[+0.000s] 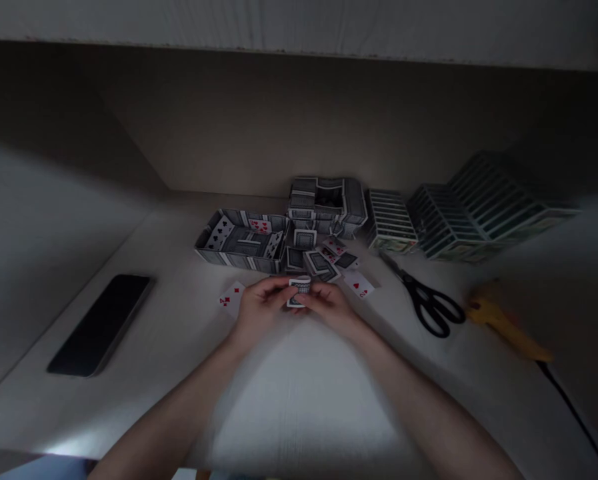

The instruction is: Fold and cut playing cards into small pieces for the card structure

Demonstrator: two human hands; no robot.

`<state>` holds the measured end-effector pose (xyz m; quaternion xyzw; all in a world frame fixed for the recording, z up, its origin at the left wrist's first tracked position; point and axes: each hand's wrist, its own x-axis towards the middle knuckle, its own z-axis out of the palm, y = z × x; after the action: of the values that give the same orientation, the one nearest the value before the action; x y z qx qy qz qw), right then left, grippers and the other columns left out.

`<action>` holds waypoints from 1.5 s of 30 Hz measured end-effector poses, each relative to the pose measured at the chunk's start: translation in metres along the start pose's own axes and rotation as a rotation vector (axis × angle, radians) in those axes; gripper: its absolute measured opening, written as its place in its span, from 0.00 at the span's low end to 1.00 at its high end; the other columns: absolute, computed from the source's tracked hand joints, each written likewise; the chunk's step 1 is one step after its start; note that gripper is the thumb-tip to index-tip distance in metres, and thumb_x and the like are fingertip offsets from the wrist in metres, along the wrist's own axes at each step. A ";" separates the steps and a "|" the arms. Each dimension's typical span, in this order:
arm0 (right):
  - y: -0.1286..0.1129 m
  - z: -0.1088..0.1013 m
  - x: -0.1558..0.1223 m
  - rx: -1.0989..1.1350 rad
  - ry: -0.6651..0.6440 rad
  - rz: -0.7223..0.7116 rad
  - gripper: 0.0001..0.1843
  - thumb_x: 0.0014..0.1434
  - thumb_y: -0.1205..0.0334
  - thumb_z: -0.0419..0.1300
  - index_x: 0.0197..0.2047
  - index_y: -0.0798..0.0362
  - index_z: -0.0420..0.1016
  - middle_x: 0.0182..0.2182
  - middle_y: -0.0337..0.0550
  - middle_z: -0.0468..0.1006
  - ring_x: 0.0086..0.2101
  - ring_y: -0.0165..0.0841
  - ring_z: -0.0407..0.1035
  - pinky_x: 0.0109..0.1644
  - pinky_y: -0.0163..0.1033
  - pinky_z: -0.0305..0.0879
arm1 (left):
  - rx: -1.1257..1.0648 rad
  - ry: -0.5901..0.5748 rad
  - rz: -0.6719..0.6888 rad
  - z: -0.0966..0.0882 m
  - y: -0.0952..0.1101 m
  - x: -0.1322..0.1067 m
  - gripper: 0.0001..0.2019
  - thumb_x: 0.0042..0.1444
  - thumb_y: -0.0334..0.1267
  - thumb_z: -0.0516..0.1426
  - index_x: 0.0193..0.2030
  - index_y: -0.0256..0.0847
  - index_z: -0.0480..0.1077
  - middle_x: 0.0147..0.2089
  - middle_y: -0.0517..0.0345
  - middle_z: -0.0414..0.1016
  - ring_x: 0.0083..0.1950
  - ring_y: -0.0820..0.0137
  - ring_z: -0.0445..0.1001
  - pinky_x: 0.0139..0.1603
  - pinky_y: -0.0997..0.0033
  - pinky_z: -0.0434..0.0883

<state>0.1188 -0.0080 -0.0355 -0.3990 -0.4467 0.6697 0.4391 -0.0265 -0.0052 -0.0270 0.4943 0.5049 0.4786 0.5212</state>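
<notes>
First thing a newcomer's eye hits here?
Probably the bare left hand and right hand at centre, holding a small folded dark-patterned playing card. Behind them, leftward, sits an open rectangular card-built tray; black-handled scissors and a yellow corded tool lie at right.

Paper card (299, 287), smooth phone (100, 327), plastic scissor handles (416, 289), plastic glue gun (513, 329), matt tabletop (289, 400)

A loose playing card (233, 305) on the left reads 4, with red diamonds, while another card (359, 283) on the right carries red hearts and a 2. Inside the patterned card tray (239, 260), black clubs mark one end panel (220, 233) and red hearts the back panel (260, 227).
</notes>
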 end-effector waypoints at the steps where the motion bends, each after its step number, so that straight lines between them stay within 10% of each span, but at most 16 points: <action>1: 0.000 0.000 0.000 -0.006 -0.012 0.008 0.15 0.43 0.51 0.65 0.28 0.55 0.74 0.21 0.38 0.77 0.24 0.30 0.72 0.30 0.37 0.69 | 0.000 0.005 -0.007 0.000 -0.001 0.001 0.11 0.43 0.40 0.62 0.35 0.39 0.75 0.34 0.54 0.78 0.32 0.69 0.73 0.34 0.68 0.72; 14: 0.003 -0.005 0.003 -0.005 -0.088 0.031 0.18 0.46 0.49 0.62 0.30 0.56 0.71 0.23 0.40 0.77 0.22 0.29 0.72 0.29 0.36 0.68 | -0.125 0.010 -0.109 0.004 -0.002 0.006 0.11 0.40 0.39 0.63 0.31 0.36 0.75 0.20 0.59 0.71 0.20 0.76 0.66 0.22 0.72 0.67; 24: 0.009 -0.004 0.006 0.188 0.089 0.008 0.20 0.44 0.49 0.64 0.30 0.50 0.59 0.25 0.36 0.75 0.25 0.33 0.72 0.28 0.40 0.69 | -0.046 0.037 -0.062 0.007 -0.005 0.013 0.12 0.40 0.40 0.63 0.33 0.38 0.76 0.32 0.54 0.78 0.29 0.70 0.73 0.33 0.69 0.72; 34: 0.011 -0.013 0.006 -0.278 0.414 -0.225 0.12 0.47 0.53 0.62 0.32 0.52 0.74 0.26 0.40 0.75 0.29 0.32 0.67 0.34 0.37 0.65 | -0.052 0.047 -0.046 0.007 -0.008 0.013 0.11 0.40 0.39 0.63 0.32 0.38 0.76 0.31 0.56 0.78 0.30 0.72 0.73 0.35 0.71 0.70; 45: 0.022 -0.016 0.008 -0.290 0.374 -0.214 0.17 0.48 0.55 0.62 0.42 0.49 0.75 0.30 0.41 0.78 0.30 0.35 0.70 0.34 0.40 0.67 | -0.017 0.036 -0.024 0.006 -0.006 0.014 0.08 0.42 0.37 0.62 0.31 0.38 0.75 0.32 0.56 0.78 0.31 0.71 0.73 0.35 0.69 0.71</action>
<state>0.1256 -0.0013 -0.0623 -0.5251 -0.4889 0.4630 0.5205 -0.0198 0.0087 -0.0337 0.4753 0.5160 0.4854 0.5217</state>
